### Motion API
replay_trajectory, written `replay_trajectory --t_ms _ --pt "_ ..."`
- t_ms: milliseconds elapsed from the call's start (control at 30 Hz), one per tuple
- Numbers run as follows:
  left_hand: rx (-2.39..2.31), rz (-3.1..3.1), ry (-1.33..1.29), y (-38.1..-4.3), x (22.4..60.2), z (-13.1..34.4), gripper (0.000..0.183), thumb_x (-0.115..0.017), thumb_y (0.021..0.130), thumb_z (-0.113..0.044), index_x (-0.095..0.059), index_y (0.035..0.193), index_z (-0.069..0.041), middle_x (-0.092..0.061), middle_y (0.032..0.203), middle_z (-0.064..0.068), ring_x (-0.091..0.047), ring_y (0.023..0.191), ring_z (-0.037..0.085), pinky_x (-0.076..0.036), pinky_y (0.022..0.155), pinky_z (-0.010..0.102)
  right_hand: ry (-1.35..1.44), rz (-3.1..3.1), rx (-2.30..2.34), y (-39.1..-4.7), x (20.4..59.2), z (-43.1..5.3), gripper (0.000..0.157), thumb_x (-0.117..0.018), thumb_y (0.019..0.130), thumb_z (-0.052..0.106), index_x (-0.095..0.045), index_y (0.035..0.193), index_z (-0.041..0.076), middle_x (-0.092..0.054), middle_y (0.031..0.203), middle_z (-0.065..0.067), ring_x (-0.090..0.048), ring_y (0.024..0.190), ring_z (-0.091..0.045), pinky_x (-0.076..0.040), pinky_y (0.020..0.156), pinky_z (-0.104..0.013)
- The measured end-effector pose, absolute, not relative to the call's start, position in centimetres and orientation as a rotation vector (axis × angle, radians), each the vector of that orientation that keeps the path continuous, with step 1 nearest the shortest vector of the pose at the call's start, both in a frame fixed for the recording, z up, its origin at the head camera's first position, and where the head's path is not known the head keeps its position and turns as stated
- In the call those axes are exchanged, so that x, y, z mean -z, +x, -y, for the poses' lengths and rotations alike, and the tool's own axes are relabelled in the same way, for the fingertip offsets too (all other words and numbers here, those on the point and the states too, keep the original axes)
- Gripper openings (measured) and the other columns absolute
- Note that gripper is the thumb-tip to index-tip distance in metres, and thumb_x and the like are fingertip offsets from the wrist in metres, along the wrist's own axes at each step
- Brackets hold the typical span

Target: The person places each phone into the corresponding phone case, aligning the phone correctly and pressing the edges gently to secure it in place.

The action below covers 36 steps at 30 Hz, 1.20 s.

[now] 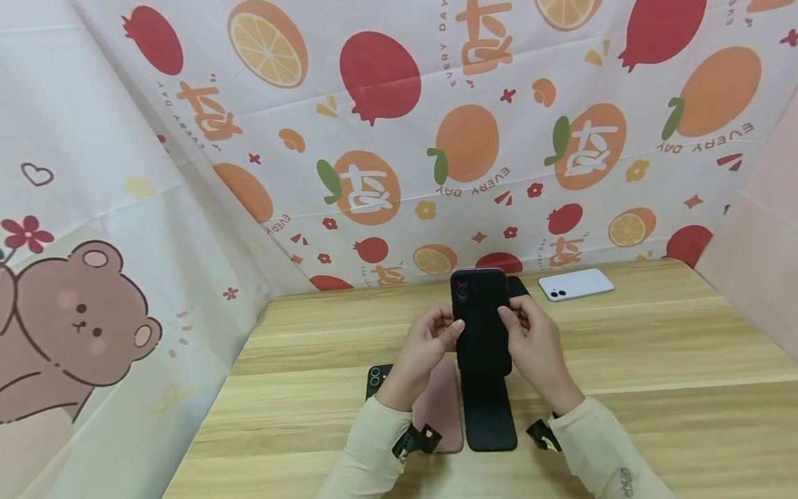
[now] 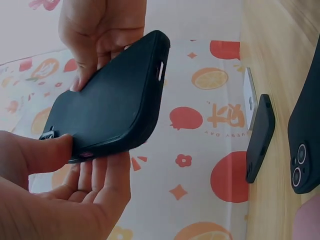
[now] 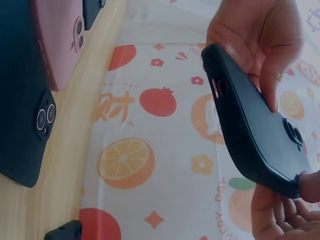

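Both hands hold up a phone in a black case (image 1: 483,326), its camera corner at the top left in the head view. My left hand (image 1: 427,346) grips one long side, thumb on the back and fingers behind. On the opposite side my right hand (image 1: 539,343) grips it the same way. A purplish phone surface shows at the camera opening in the head view, and the side cutouts (image 2: 161,71) are visible in the left wrist view. Directly below on the table lies a black phone (image 1: 489,419), its upper part hidden. Beside it is a pink phone (image 1: 444,409), partly behind my left hand.
Another black phone (image 1: 377,375) lies left of the pink one, mostly covered by the left forearm. Behind the held phone is a further black phone (image 1: 518,286). A white phone (image 1: 576,284) lies at the wooden table's (image 1: 661,360) back edge, before a fruit-print cloth (image 1: 411,138).
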<state>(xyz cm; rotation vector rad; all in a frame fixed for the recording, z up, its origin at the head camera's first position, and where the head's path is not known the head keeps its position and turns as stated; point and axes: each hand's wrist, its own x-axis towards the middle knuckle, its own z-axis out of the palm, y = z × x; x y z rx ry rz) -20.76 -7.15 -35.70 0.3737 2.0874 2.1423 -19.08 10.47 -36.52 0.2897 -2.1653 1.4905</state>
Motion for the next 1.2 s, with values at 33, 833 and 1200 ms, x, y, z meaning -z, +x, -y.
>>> replay_trajectory --t_ms 33,833,1200 --pt "-2.134 -2.08 0.379 -20.7 35.7 7.2 0.016 -0.057 0.096 -0.006 -0.056 0.106 0.006 -0.058 0.087 0.003 -0.059 0.078 0.012 -0.052 0.075 0.029 0.28 2.158 -1.512 -19.1 36.5 -10.5 0.011 -0.054 0.098 0.008 -0.058 0.095 -0.002 -0.055 0.079 -0.01 -0.044 0.062 -0.013 -0.04 0.056 -0.021" --pt "-2.438 -2.055 0.491 -20.2 34.5 8.0 0.019 -0.061 0.093 -0.004 -0.058 0.108 0.009 -0.059 0.092 0.003 -0.055 0.082 0.013 -0.047 0.077 0.022 0.426 2.129 -1.676 -18.7 36.0 -10.1 0.009 -0.054 0.097 0.004 -0.058 0.093 -0.003 -0.049 0.073 -0.008 -0.042 0.059 -0.011 -0.039 0.052 -0.022" --pt "-2.373 -2.054 0.531 -19.7 34.4 7.7 0.016 -0.061 0.093 -0.002 -0.058 0.103 0.01 -0.059 0.089 0.002 -0.054 0.079 0.012 -0.048 0.073 0.021 0.359 2.115 -1.639 -18.5 35.6 -11.0 0.032 -0.052 0.1 0.013 -0.058 0.124 -0.008 -0.062 0.096 -0.016 -0.053 0.077 -0.01 -0.047 0.067 -0.014"
